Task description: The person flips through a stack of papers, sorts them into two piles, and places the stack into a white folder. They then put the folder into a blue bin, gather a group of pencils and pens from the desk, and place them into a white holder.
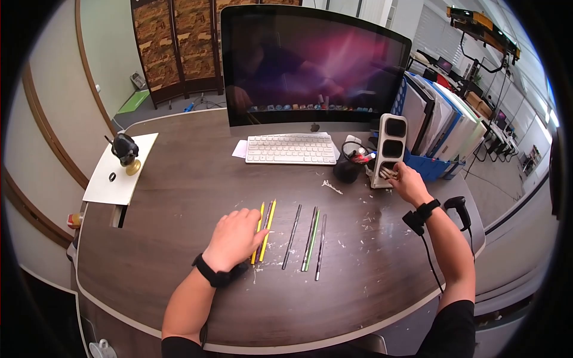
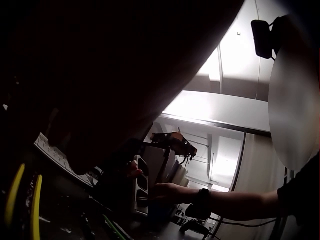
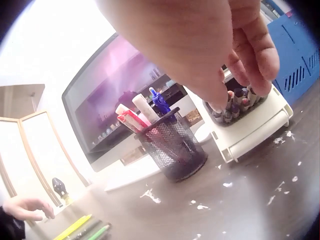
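Observation:
My right hand (image 1: 412, 186) is at the lowest compartment of a white three-compartment organizer (image 1: 401, 126). Its thumb and fingers curl round the ends of several pencils (image 3: 240, 102) standing in there. On the desk my left hand (image 1: 234, 235) lies palm down, fingers extended, beside two yellow pencils (image 1: 268, 230) with a dark one between them; its thumb overlaps them in the head view. To their right are a dark pencil (image 1: 291, 238), a green pencil (image 1: 311, 241) next to another dark one, and a patterned dark pencil (image 1: 321, 247).
A black mesh pen cup (image 3: 172, 147) with pens stands left of the organizer. Behind are a white keyboard (image 1: 290, 149), a monitor (image 1: 310, 65) and a blue file holder (image 1: 439, 169). White scraps (image 1: 332, 187) litter the desk. A black scanner-like device (image 1: 458, 209) sits right.

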Motion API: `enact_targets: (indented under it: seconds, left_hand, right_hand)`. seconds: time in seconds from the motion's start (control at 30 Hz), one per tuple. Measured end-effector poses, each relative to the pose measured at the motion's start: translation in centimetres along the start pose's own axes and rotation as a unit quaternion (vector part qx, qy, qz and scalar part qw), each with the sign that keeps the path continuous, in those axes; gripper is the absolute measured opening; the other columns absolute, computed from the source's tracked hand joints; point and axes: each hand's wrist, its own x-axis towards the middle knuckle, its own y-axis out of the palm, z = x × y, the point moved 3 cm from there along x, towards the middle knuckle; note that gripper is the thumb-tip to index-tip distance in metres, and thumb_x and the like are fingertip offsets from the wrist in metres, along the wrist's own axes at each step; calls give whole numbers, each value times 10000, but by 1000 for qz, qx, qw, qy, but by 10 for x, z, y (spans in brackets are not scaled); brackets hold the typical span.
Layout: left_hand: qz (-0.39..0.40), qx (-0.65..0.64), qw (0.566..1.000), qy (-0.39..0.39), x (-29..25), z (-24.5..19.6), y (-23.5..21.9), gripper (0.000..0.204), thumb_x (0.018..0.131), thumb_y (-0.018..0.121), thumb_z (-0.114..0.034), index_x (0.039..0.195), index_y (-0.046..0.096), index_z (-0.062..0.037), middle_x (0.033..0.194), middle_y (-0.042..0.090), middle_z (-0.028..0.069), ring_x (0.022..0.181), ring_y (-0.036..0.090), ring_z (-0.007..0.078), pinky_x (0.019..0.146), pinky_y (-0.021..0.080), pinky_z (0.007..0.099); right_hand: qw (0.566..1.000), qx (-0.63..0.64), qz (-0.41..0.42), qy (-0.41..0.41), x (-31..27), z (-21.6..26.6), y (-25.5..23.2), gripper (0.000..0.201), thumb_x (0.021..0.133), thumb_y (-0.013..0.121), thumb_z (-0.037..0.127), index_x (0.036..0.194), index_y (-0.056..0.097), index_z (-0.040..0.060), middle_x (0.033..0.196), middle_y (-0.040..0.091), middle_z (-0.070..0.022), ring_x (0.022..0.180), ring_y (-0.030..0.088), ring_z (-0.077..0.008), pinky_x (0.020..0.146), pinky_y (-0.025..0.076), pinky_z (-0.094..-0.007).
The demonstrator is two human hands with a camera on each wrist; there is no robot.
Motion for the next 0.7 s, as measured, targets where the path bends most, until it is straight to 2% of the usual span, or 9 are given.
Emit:
enact_targets:
  seconds: [0.03, 0.1, 0.23, 0.3, 0.4, 0.43, 0.5, 0.53, 0.7]
  left_hand:
    - [70, 22, 995, -65, -2, 10, 6, 331, 875, 677, -322, 991, 601, -22, 1004, 655, 152, 942, 629, 344, 815, 499, 438]
    - [58, 34, 994, -85, -4, 26, 18, 376, 867, 677, -374, 937, 598, -13, 915, 674, 168, 878, 648, 368, 769, 515, 462]
    - [90, 84, 983, -140, -2, 28, 23, 496, 858, 666, -461, 876, 589, 28, 748, 669, 205, 731, 656, 421, 683, 526, 501]
    - [98, 61, 984, -136, 0, 21, 29, 515, 860, 658, -478, 879, 586, 32, 748, 666, 217, 732, 657, 426, 692, 529, 501]
    - [86, 26, 989, -116, 2, 11, 44, 480, 870, 659, -438, 937, 585, 31, 816, 672, 227, 781, 660, 422, 719, 530, 499]
    - [76, 5, 992, -104, 2, 6, 48, 463, 873, 660, -418, 958, 584, 31, 853, 673, 234, 807, 660, 420, 732, 530, 499]
    - [70, -11, 994, -88, 3, 3, 61, 407, 871, 666, -357, 983, 581, 25, 932, 663, 239, 850, 655, 417, 756, 527, 500]
    - [71, -17, 994, -76, 3, 0, 65, 394, 866, 670, -339, 988, 580, 24, 946, 659, 237, 855, 653, 416, 760, 527, 500]
    - [59, -14, 995, -76, 2, -10, 70, 349, 862, 659, -295, 981, 576, 22, 953, 647, 242, 854, 649, 423, 767, 528, 497]
  right_hand:
    - [1000, -12, -27, -9, -5, 2, 1, 348, 826, 717, 217, 1084, 563, 43, 999, 660, -189, 937, 645, -378, 789, 516, -445]
    - [997, 30, -34, -60, -20, 22, 0, 244, 837, 696, 160, 1032, 597, 52, 893, 676, -151, 820, 670, -330, 703, 527, -407]
    - [945, 225, 227, -65, -65, 91, 4, 217, 873, 688, 203, 986, 661, 20, 849, 700, -156, 764, 694, -279, 693, 534, -381]
    - [929, 188, 300, -108, -81, 114, 15, 294, 908, 660, 232, 1077, 646, -8, 902, 716, -152, 751, 703, -230, 681, 549, -350]
    - [866, 303, 396, -30, -91, 135, 46, 386, 939, 630, 235, 1140, 582, -91, 900, 710, -141, 755, 700, -174, 679, 578, -293]
    - [867, 301, 395, -31, -92, 140, 59, 386, 939, 630, 235, 1140, 582, -91, 900, 710, -141, 755, 700, -174, 679, 578, -293]
    - [768, 497, 393, 91, -93, 152, 80, 344, 940, 621, 195, 1114, 587, -99, 860, 685, -127, 710, 694, -186, 672, 587, -290]
    - [757, 511, 392, 111, -92, 161, 79, 292, 943, 607, 162, 1079, 594, -96, 849, 664, -118, 683, 686, -188, 649, 593, -288]
    - [796, 429, 415, 101, -80, 179, 82, 256, 967, 566, 128, 1082, 602, -98, 892, 668, -134, 759, 698, -212, 664, 601, -309]
